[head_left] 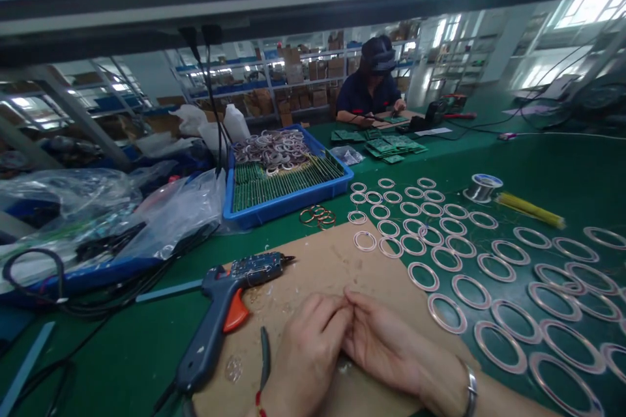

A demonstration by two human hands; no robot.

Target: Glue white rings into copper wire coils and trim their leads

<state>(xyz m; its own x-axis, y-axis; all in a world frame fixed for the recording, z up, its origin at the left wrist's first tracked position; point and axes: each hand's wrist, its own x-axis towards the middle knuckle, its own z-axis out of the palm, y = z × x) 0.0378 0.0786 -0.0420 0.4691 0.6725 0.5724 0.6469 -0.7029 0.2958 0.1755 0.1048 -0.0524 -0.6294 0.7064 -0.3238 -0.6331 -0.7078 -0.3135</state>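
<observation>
My left hand [306, 355] and my right hand [386, 342] meet fingertip to fingertip over a brown cardboard sheet [323, 267] at the near edge of the green bench. Both hands are pinched closed; what they hold is too small or hidden to name. A bracelet sits on my right wrist and a red thread on my left. A blue hot glue gun [222, 309] with an orange trigger lies on the cardboard just left of my left hand. Several wire coil rings [447, 314] lie in rows to the right of my right hand.
A blue tray [288, 203] of green boards and coil rings stands behind the cardboard. A solder spool [482, 187] and yellow tube [531, 210] lie far right. Plastic bags [98, 208] and black cables [53, 287] crowd the left. Another person [372, 85] works at the far end.
</observation>
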